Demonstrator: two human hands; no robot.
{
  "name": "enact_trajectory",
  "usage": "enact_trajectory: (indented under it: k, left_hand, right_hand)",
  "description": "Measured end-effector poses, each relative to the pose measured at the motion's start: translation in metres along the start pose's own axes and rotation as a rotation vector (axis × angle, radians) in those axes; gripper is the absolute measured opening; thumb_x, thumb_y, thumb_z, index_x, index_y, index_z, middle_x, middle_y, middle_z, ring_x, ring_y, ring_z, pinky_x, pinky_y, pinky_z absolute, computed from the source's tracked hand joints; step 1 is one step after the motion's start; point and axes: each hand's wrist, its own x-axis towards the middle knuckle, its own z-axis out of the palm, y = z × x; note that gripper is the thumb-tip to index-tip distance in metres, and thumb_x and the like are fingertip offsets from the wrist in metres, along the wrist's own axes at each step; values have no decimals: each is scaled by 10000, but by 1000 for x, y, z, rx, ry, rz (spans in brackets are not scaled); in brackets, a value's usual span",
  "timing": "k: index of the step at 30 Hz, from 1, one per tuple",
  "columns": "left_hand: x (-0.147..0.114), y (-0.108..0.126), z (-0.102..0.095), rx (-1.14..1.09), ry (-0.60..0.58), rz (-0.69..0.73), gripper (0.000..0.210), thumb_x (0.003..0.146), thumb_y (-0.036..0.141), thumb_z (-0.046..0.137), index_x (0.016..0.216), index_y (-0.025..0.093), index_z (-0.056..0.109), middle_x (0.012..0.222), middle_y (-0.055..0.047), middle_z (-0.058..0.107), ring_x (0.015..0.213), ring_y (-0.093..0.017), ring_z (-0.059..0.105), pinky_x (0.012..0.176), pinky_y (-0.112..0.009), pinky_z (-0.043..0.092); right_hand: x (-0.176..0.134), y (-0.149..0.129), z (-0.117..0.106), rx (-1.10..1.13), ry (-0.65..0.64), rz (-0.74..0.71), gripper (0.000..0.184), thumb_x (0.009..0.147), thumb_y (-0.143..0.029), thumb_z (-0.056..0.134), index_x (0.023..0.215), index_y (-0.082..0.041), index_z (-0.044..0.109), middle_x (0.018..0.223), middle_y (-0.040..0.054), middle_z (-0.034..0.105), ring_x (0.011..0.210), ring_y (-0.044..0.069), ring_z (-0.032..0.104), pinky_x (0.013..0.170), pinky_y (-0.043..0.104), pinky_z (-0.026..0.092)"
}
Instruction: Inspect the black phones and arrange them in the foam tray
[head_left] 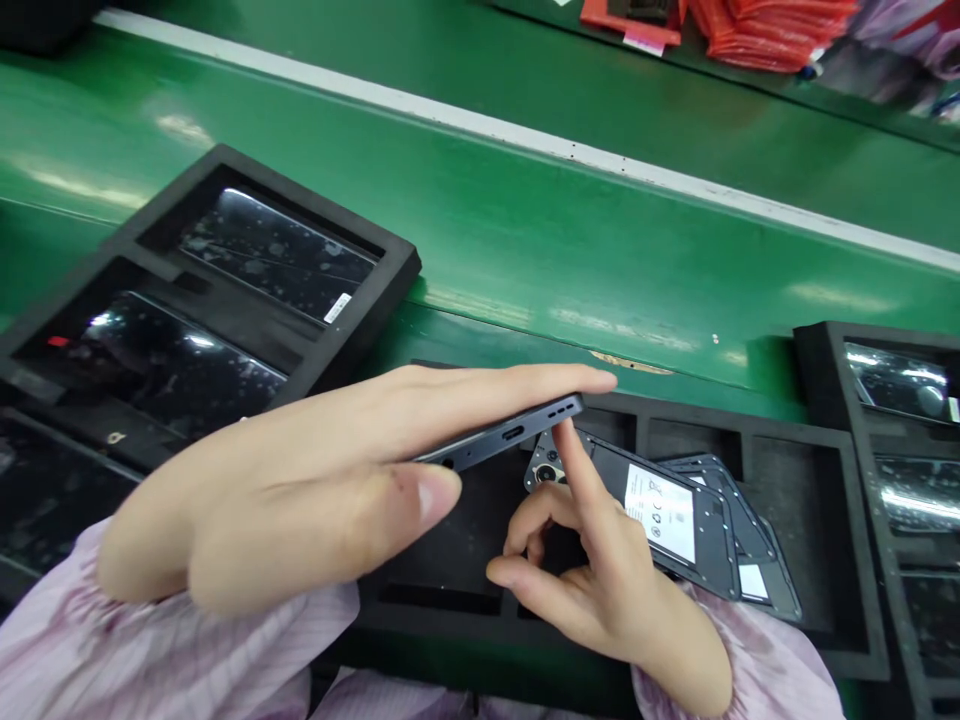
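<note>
A dark smartphone [517,430] is held edge-on in mid-air, its bottom edge with the charging port and speaker slots facing me. My left hand [337,470] lies along its upper face with fingers stretched out, and the thumb is beside the near edge. From below, the index fingertip of my right hand [592,570] touches the phone near its right corner. The thumb and curled fingers of that hand are apart from the phone. Just behind the right hand, several phone back frames [712,530] with camera openings and white labels lie overlapping in a black foam tray [862,560].
Another black foam tray [405,265] at left holds glossy phone screens [277,250] in its compartments. A third foam tray [821,350] with screens stands at right. Red plastic packets [765,30] lie at the back of the green workbench [487,240], beyond a white strip [525,135].
</note>
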Motion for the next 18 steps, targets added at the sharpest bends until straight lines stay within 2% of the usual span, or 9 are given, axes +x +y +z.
enact_trajectory:
  k: [3, 6, 9, 14, 16, 18]
  left_hand:
    - [2, 1, 2, 5, 5, 18, 571, 1180, 360, 489, 1725, 529, 473, 1739, 154, 579, 1597, -203, 605, 1342, -290, 494]
    - [9, 4, 0, -21, -34, 33, 614, 1147, 242, 499, 1702, 505, 514, 1695, 144, 633, 1554, -207, 650, 1319, -303, 523]
    - [14, 6, -3, -25, -47, 46, 622, 1132, 222, 508, 1698, 480, 528, 1691, 106, 645, 1538, -244, 668, 1292, -354, 560]
    - [20, 5, -4, -40, -58, 77, 589, 1098, 190, 524, 1640, 407, 601, 1651, 44, 691, 1489, -262, 707, 1240, -355, 593]
    - [24, 4, -3, -47, -46, 58, 508, 1078, 236, 577, 1572, 322, 659, 1558, -13, 761, 1387, -286, 771, 1119, -341, 662]
    - [28, 5, -2, -47, -46, 0, 443, 1055, 305, 637, 1489, 249, 708, 1440, -64, 822, 1265, -314, 825, 921, -323, 715]
  right_hand:
    - [0, 1, 0, -6, 11, -24, 839, 1235, -440, 534, 1870, -275, 12, 835, -15, 736, 580, 138, 628, 519, 226, 580]
    - [-1, 1, 0, -2, 11, -28, 844, 1232, -423, 547, 1871, -270, 17, 829, -13, 736, 572, 139, 617, 517, 229, 584]
    - [0, 1, -1, -19, 7, -42, 832, 1239, -419, 524, 1871, -259, 6, 823, -11, 733, 565, 141, 618, 508, 232, 582]
    - [0, 1, -2, -45, 4, -51, 825, 1244, -415, 516, 1870, -250, 4, 824, -22, 722, 560, 132, 614, 513, 226, 585]
    - [0, 0, -2, -43, 3, -51, 813, 1248, -414, 505, 1870, -256, 6, 822, -27, 718, 567, 132, 619, 520, 224, 588]
    - [-1, 0, -1, -35, 6, -47, 801, 1249, -406, 502, 1870, -264, 17, 818, -31, 715, 570, 131, 625, 526, 222, 590]
